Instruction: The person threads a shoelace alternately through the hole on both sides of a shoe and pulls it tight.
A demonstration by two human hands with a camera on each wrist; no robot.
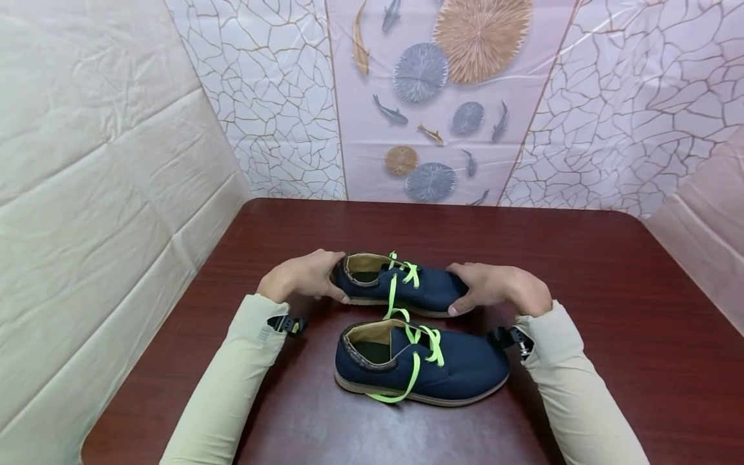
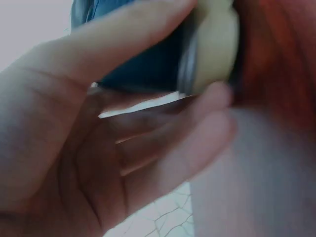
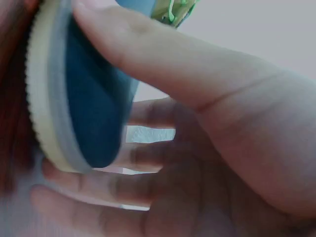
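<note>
Two navy lace-up shoes with neon green laces lie on the table, one behind the other, toes to the right. At the heel of the far shoe (image 1: pixel 430 287), my left hand (image 1: pixel 308 274) grips with thumb in front and fingers behind. My right hand (image 1: pixel 496 287) grips the same shoe's toe, its thumb on the near side. In the left wrist view the heel (image 2: pixel 148 64) sits between thumb and fingers; in the right wrist view the toe (image 3: pixel 94 108) and pale ridged sole do. Nearer me, the second shoe (image 1: pixel 465 365) has no hand on it.
The dark red-brown table (image 1: pixel 610 387) has rounded far corners. Behind it hangs a patterned wall covering (image 1: pixel 290 97), with pale cloth (image 1: pixel 104 194) along the left side. A loose green lace (image 1: pixel 392 297) of the far shoe hangs toward the near one.
</note>
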